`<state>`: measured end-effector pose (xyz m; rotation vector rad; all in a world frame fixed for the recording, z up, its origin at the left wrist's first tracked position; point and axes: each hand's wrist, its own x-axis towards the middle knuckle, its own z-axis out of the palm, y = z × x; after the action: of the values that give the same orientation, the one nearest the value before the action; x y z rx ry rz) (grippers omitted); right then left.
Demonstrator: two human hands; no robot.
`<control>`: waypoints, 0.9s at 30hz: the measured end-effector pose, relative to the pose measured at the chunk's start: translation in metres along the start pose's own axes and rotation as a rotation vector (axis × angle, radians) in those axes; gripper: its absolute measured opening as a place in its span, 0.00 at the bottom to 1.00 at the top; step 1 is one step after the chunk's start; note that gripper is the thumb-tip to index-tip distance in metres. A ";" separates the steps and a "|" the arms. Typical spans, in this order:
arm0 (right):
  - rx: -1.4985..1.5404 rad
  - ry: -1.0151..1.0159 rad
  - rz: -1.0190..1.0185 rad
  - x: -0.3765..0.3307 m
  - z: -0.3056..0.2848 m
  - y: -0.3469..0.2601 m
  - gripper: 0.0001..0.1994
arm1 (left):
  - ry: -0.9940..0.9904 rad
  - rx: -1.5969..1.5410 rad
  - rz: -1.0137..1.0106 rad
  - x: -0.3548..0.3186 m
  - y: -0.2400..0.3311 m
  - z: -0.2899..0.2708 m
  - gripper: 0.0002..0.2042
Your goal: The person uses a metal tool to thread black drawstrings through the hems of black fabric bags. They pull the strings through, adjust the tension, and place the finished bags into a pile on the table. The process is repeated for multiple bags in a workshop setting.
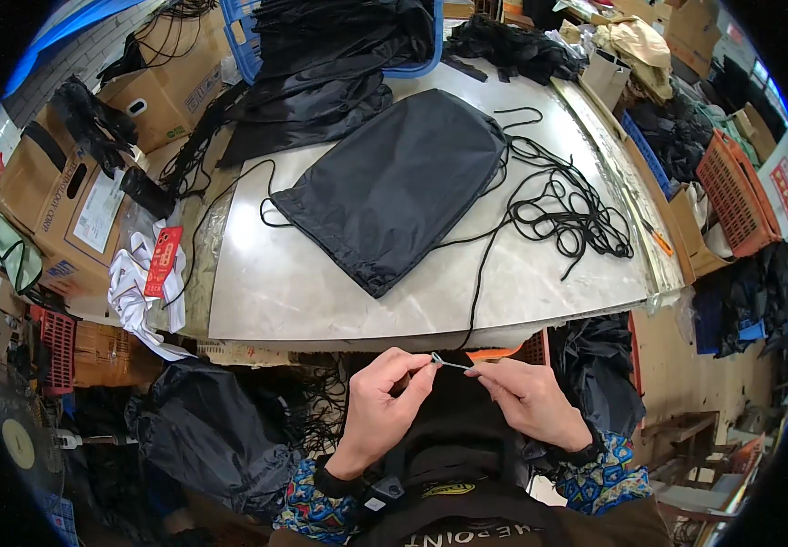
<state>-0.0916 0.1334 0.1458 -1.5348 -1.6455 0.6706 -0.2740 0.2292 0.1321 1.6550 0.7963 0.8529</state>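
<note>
In the head view, the only one, my left hand [380, 398] and right hand [533, 398] are in front of the worktop [275, 296], the fingers of each pinched closed on one end of a thin, pale, metal-looking tool [452, 365]. A black cord [479, 287] drops over the edge towards it; whether the two are joined I can't tell.

The black fabric pouch [394, 182] lies flat on the worktop, untouched, cord showing by its left corner and along its right side, where a loose tangle of cord [563, 205] spreads. I'd judge the pouch itself made up and the cord work only partway: much length lies slack, and I can't see whether any runs through the hem. More black fabric [307, 114] spills from the blue basket [440, 46], apparently not yet dealt with.
</note>
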 end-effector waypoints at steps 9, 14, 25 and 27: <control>-0.072 0.009 -0.078 0.003 0.003 0.004 0.10 | 0.064 0.043 -0.032 -0.001 0.006 0.000 0.05; -0.071 -0.047 -0.070 0.004 0.001 0.002 0.10 | 0.069 -0.042 -0.112 -0.004 0.004 -0.005 0.05; -0.097 -0.081 -0.071 0.006 -0.001 0.005 0.10 | 0.017 -0.205 -0.339 -0.007 0.004 -0.010 0.06; -0.049 -0.091 -0.074 0.006 -0.001 0.005 0.10 | -0.005 -0.248 -0.354 -0.008 0.001 -0.011 0.07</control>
<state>-0.0874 0.1395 0.1430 -1.4891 -1.7902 0.6735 -0.2874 0.2277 0.1344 1.2507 0.9083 0.6660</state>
